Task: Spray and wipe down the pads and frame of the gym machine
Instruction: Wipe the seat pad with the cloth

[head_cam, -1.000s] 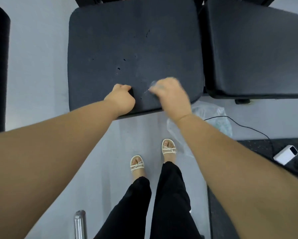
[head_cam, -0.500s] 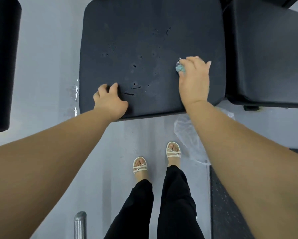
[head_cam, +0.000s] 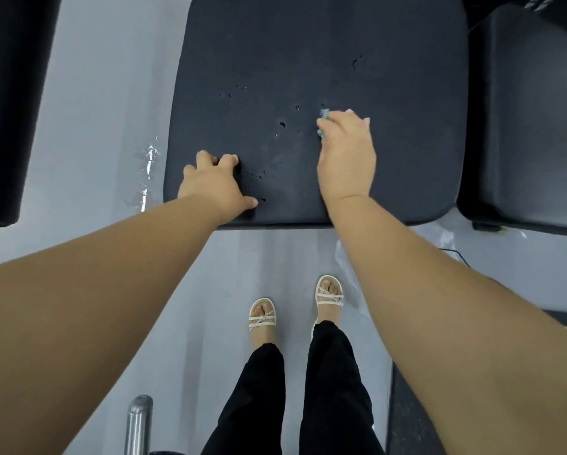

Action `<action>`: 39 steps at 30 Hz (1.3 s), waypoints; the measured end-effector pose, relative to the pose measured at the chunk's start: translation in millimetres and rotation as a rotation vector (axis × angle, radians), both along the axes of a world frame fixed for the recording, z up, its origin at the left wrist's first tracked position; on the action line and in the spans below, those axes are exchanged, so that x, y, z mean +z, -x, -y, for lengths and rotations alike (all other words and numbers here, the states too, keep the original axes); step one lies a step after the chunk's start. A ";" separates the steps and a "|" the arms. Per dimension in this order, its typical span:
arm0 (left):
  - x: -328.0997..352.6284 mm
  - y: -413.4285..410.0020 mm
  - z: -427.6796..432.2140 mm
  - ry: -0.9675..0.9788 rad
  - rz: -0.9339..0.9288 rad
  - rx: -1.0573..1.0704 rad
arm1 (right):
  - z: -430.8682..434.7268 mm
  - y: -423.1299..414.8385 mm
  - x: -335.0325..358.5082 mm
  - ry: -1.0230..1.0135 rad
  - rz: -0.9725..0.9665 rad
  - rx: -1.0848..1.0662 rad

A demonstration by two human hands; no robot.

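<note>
1. Seat pad (head_cam: 308,77): big dark cushion, upper centre of the head view, near edge right in front of the person. Small nicks and pits in the surface around the middle.
2. Cloth (head_cam: 323,114): small teal scrap lying on the pad, mid-right. Only a sliver pokes out at the fingertips; the rest is hidden under the hand.
3. Right hand (head_cam: 346,156): palm down on the pad, fingers bent over the cloth and holding it against the surface.
4. Left hand (head_cam: 213,185): on the pad's near-left corner, fingers loosely bent with the tips on the cushion and the thumb stuck out to the right. It holds nothing.
5. Second dark pad (head_cam: 531,126): just beside the seat pad on the right, a thin gap between them.
6. Another dark padded piece (head_cam: 9,110) at the left edge, well apart from the seat pad.
7. Grey floor (head_cam: 94,142): a shiny wet streak (head_cam: 149,159) just beside the pad's left edge.
8. Clear plastic bag (head_cam: 443,238) on the floor under the pad's near-right corner, partly hidden by the right forearm; a thin black cable (head_cam: 456,252) next to it.
9. Person's feet in pale strappy sandals (head_cam: 262,315), black trousers (head_cam: 334,389), standing near the pad.
10. Metal post (head_cam: 139,421) at the bottom left.
</note>
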State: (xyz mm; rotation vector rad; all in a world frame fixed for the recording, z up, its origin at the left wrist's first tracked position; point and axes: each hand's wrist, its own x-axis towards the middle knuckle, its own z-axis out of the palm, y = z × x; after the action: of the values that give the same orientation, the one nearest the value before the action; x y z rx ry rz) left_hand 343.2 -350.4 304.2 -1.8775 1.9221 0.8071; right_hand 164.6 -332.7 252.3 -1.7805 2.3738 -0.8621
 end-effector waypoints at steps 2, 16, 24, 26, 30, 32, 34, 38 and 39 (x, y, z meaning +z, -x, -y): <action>1.2 -0.1 1.7 -0.008 0.005 -0.001 | -4.0 -38.4 -5.9 0.033 -0.053 0.235; -2.3 -2.0 2.4 -0.013 0.033 -0.043 | 18.0 -55.1 -2.4 -0.072 -0.089 0.306; -5.9 -3.9 3.1 -0.005 0.053 -0.070 | 43.5 6.1 1.9 -0.082 -0.077 0.161; -5.6 -3.0 3.7 -0.013 0.047 -0.066 | 41.2 -23.0 -2.3 -0.036 0.006 0.006; -5.8 -5.1 5.5 -0.010 0.032 -0.054 | 32.9 -63.7 -12.8 -0.032 -0.110 0.485; -5.9 -6.9 6.2 0.007 0.008 -0.036 | 42.0 -39.0 -3.7 -0.105 -0.171 0.610; -6.4 -13.3 5.9 0.022 -0.040 -0.002 | 49.0 -16.3 -1.1 -0.162 -0.152 0.441; -18.7 -46.8 3.3 0.103 -0.335 0.214 | 42.6 -46.5 -13.6 -0.027 -0.025 0.187; -20.9 -56.1 0.3 0.129 -0.389 0.290 | 35.9 -67.3 -17.9 0.006 -0.041 0.269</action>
State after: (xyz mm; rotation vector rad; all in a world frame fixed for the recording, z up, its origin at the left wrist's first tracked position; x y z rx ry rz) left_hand 399.3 -350.7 283.3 -2.2474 1.9806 1.2423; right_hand 231.9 -368.5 234.4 -2.0747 2.0866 -0.8050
